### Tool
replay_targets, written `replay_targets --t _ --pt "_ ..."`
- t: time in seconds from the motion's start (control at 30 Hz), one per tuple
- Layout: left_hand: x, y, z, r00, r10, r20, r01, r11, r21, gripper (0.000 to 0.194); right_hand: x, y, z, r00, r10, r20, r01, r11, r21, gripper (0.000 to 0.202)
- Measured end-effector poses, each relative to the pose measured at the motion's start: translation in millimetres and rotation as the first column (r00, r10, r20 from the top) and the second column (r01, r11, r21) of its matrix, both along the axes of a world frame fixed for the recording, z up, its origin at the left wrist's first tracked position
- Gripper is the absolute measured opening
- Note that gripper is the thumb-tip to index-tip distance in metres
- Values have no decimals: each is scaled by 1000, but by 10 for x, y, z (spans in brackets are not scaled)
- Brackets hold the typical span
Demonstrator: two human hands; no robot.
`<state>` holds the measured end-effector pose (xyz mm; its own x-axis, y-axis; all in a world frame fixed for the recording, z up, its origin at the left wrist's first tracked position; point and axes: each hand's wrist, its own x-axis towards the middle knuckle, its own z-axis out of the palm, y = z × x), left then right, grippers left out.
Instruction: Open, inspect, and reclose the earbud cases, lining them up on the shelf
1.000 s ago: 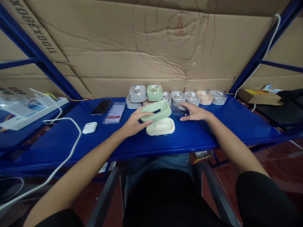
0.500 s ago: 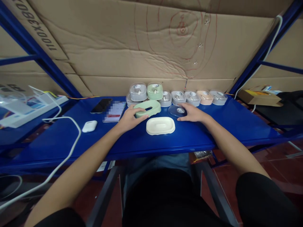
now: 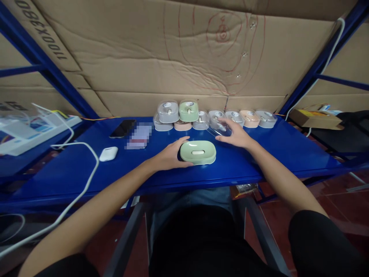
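My left hand (image 3: 172, 154) is wrapped around the left end of a pale green oval dish (image 3: 198, 147) with a slot in its middle. The dish sits over the cream base, which shows through the slot and a little along the lower edge. My right hand (image 3: 235, 134) grips a clear plastic lid (image 3: 221, 130) by its right side; the lid is tilted and lifted off the table, with a round sticker on it.
Several finished-looking lidded boxes (image 3: 265, 118) in grey, green and peach line the back, two stacked on others. At left lie a dark phone (image 3: 123, 129), a second phone (image 3: 140, 134) with its screen lit and a white earbud case (image 3: 108, 154). A white cable (image 3: 93, 169) crosses the table's left side.
My left hand has brought the green dish down and toward me, onto the cream base. My right hand has raised and tilted the clear lid.
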<state>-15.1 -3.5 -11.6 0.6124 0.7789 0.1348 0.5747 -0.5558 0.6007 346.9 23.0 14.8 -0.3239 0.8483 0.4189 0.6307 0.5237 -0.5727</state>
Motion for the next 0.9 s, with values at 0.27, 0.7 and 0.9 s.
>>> replay_targets --t 0.27,0.7,0.9 --pt "9 60 -53 997 20 68 -15 997 -74 145 -626 -303 69 874 433 222 -443 897 -5 91" --pt "28 -7 57 1000 -5 -4 5 1000 -12 106 -489 -303 -239 902 379 207 -388 922 3 94" --pt "15 -18 114 998 10 -57 -13 999 -40 104 -105 -628 -357 922 314 227 -350 926 140 92"
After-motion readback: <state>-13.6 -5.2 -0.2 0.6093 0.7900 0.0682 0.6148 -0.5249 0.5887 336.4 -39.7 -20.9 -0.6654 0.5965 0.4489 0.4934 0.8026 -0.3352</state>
